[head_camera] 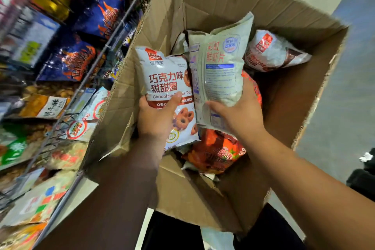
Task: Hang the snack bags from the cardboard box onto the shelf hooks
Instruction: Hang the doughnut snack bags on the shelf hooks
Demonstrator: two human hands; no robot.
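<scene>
The left hand (156, 117) grips the lower end of a chocolate ring bag (166, 75), thumb pressed across its front and fingers hidden behind. Just beside it, the right hand (241, 113) grips the lower end of a pale bag (219, 63) the same way, thumb on the printed face. Both bags are lifted above the contents of the cardboard box (304, 87), their edges touching or overlapping in the middle. Each bag's long axis runs away from the person, so the top edges, where a hanging hole would be, point away from the hands; no hole can be made out.

Below them in the box lie an orange bag (213, 152), near the wrists, and a white bag (272, 50) in the far right corner.

The shelf (101, 55) runs along the left side of the box, already hung with blue bags (81, 59) and others. It is blurred, and single hooks are hard to pick out. The left hand is nearer to it, so the chocolate ring bag looks like the first to go, swung left with its top edge leading. The pale bag would have to cross over the box wall after it.
</scene>
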